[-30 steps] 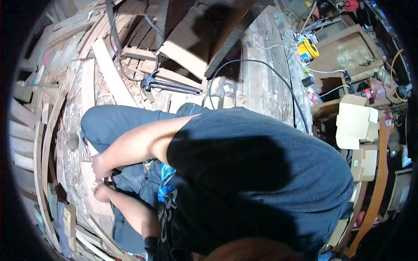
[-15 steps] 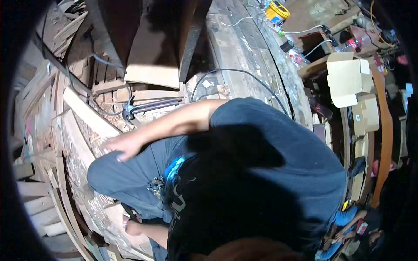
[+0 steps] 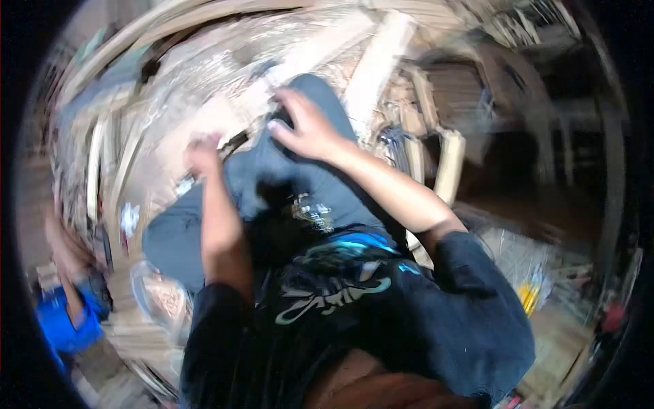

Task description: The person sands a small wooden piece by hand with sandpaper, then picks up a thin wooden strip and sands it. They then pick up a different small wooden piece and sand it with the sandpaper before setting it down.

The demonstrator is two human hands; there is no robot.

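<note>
Your left hand (image 3: 203,157) is blurred, so its fingers cannot be told apart, and whether it grips the dark thing (image 3: 236,142) just beside it is not clear. That thing is also too smeared to name. The tools (image 3: 395,146) past your right knee are blurred into streaks. At left, the black round border cuts off the person in blue (image 3: 71,317). The yellow thing (image 3: 528,298) at right is too unclear to recognise.

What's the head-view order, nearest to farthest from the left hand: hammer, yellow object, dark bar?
1. Dark bar: just right of the left hand.
2. Hammer: right of the right leg.
3. Yellow object: lower far right.
</note>
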